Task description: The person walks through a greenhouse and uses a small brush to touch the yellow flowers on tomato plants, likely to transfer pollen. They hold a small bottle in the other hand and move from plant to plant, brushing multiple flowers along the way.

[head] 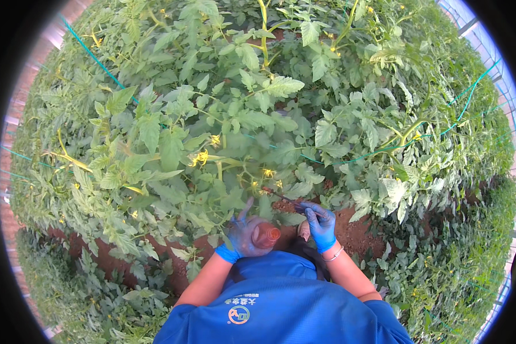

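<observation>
Both my hands wear blue gloves. My left hand [246,236] holds a small open bottle of red liquid [266,234], its mouth facing up toward me, with one finger stretched toward the leaves. In my right hand [318,221] is a thin dark brush [284,198], pinched near its rear end. Its reddish tip lies at or beside a cluster of yellow tomato flowers [268,173]; whether it touches them I cannot tell. More yellow flowers [200,158] hang from a tomato stem [225,161] to the left.
Dense tomato plants [258,99] spread ahead and to both sides. A green twine [357,160] crosses the foliage, and another twine [99,62] slants down at the upper left. Reddish soil [357,230] shows between the rows, with a shoe [303,230] near my right hand.
</observation>
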### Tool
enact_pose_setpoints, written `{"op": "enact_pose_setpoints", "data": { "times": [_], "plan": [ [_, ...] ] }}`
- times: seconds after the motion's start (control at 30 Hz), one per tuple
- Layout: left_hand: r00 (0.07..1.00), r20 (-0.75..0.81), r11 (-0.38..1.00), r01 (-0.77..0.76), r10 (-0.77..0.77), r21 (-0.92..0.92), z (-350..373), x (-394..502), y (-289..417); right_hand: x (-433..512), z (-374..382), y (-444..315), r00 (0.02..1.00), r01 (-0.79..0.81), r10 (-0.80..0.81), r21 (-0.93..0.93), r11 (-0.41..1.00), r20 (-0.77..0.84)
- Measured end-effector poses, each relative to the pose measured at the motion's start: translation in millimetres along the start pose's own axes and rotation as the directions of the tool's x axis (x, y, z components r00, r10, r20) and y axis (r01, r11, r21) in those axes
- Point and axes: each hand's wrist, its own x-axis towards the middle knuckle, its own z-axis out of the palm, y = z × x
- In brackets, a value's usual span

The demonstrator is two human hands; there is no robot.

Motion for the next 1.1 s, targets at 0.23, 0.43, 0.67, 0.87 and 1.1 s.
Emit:
{"op": "enact_pose_setpoints", "data": {
  "times": [0.23, 0.43, 0.67, 0.87, 1.1],
  "plan": [
    [1.0, -0.004, 0.999, -0.009, 0.009, 0.051, -1.6, -1.4, 1.7, -7.7, -11.9, -39.0, 0.984, 0.057, -0.042, 0.082, 0.995, -0.176],
    [1.0, -0.021, 1.0, 0.016, -0.017, -0.011, 5.1, -3.4, -1.8, -2.6, -13.6, -11.6, 0.982, 0.12, -0.114, 0.03, 0.992, -0.154],
    [0.998, -0.049, 0.999, -0.033, 0.034, 0.029, 6.6, -6.3, -2.8, -8.8, -8.6, -35.5, 0.956, 0.119, -0.101, 0.048, 0.992, -0.275],
    [0.999, -0.033, 1.0, -0.009, 0.008, -0.019, 1.8, -3.8, 2.9, -7.4, -6.5, -15.4, 0.978, 0.177, -0.179, -0.028, 0.984, -0.109],
    [0.999, -0.015, 0.997, -0.046, 0.047, 0.064, -5.1, -5.3, -3.1, 5.7, 2.3, -15.1, 0.987, 0.129, -0.139, -0.12, 0.984, -0.075]
  ]
}}
